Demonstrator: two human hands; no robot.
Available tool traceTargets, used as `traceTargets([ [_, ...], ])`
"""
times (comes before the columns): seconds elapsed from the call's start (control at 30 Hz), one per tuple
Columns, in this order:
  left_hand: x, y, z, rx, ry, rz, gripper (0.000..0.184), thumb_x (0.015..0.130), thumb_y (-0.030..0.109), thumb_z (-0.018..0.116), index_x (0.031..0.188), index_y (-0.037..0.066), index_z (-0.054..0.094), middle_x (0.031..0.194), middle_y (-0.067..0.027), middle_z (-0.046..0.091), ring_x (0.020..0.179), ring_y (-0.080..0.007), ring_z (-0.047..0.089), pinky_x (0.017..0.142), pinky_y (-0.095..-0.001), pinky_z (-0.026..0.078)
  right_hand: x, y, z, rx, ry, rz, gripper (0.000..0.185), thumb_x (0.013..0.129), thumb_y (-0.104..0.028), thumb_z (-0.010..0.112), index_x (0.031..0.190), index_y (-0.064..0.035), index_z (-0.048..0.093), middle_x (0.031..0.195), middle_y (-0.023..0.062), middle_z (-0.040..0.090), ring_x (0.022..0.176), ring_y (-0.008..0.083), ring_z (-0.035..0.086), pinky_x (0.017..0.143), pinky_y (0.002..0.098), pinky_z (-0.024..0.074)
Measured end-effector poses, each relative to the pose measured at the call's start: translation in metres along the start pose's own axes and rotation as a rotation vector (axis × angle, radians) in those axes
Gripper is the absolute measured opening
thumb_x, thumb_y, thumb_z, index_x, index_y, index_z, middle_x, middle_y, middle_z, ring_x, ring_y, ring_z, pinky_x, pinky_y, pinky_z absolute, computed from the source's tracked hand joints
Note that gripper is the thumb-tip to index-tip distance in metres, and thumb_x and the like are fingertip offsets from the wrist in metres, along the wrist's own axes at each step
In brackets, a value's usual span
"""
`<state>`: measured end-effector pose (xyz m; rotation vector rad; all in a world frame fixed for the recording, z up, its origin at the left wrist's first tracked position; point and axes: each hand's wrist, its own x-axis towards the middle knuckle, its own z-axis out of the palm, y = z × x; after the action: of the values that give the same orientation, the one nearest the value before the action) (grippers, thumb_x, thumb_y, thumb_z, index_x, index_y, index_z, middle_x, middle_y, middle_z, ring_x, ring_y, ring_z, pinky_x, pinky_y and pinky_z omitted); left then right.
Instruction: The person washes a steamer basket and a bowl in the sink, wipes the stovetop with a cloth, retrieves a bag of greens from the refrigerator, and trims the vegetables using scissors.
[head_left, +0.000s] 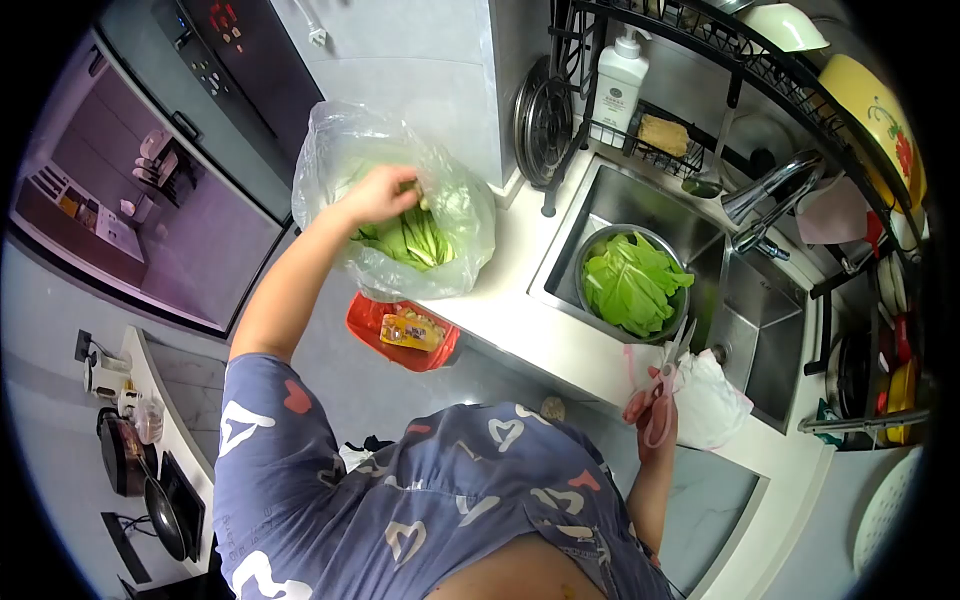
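A clear plastic bag [470,225] stands at the counter's left end with long green leafy vegetables [425,240] inside. My left hand [385,195] is in the bag's mouth, its fingers curled round the pale ends of some greens; the fingertips are partly hidden. Scissors [657,425] with pink handles are in my right hand [645,402], at the counter's front edge, blades pointing up toward the sink. Close to those blades, a metal bowl [583,278] in the left sink basin holds broad green leaves [632,285]. A white cloth [712,400] lies just right of my right hand.
Below the counter, an orange-red bin [368,325] contains a yellow packet. The sink [765,300] has a faucet [770,190] at its back. A white pump bottle [619,85], a sponge [663,135] and a black dish rack [700,30] stand behind it.
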<state>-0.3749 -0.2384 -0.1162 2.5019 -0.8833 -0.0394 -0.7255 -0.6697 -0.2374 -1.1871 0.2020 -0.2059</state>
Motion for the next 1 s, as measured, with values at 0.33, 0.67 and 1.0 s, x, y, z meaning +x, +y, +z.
traceTargets([
  [0.33,-0.017,0.032,0.000,0.107,-0.143,0.284,0.035,0.082,0.001,0.056,0.115,0.010,0.064,0.115,-0.0121,0.062,0.108,-0.0286,0.058,0.092,-0.0376,0.048,0.021,-0.017,0.028,-0.147,-0.120,0.124,0.084,0.086,-0.061,0.060,0.138,0.0007,0.037,0.072,0.0011,0.050,0.063,0.0124,0.049,0.059,0.0268,0.0412],
  [0.67,0.003,0.012,0.052,0.836,-0.291,0.611,0.043,0.085,0.013,0.055,0.123,0.031,0.063,0.140,-0.0038,0.045,0.129,-0.0227,0.041,0.102,-0.0356,0.037,0.026,-0.014,0.031,-0.247,-0.166,0.071,0.080,0.089,-0.060,0.050,0.137,0.0034,0.040,0.073,0.0030,0.055,0.062,0.0115,0.052,0.057,0.0233,0.0390],
  [1.0,0.033,0.033,0.052,0.744,-0.393,0.216,0.035,0.085,0.011,0.051,0.118,0.001,0.060,0.123,-0.0200,0.058,0.117,-0.0341,0.055,0.099,-0.0398,0.043,0.017,-0.008,0.020,-0.186,-0.153,0.046,0.079,0.092,-0.057,0.050,0.140,0.0038,0.037,0.073,0.0033,0.055,0.063,0.0122,0.053,0.058,0.0243,0.0414],
])
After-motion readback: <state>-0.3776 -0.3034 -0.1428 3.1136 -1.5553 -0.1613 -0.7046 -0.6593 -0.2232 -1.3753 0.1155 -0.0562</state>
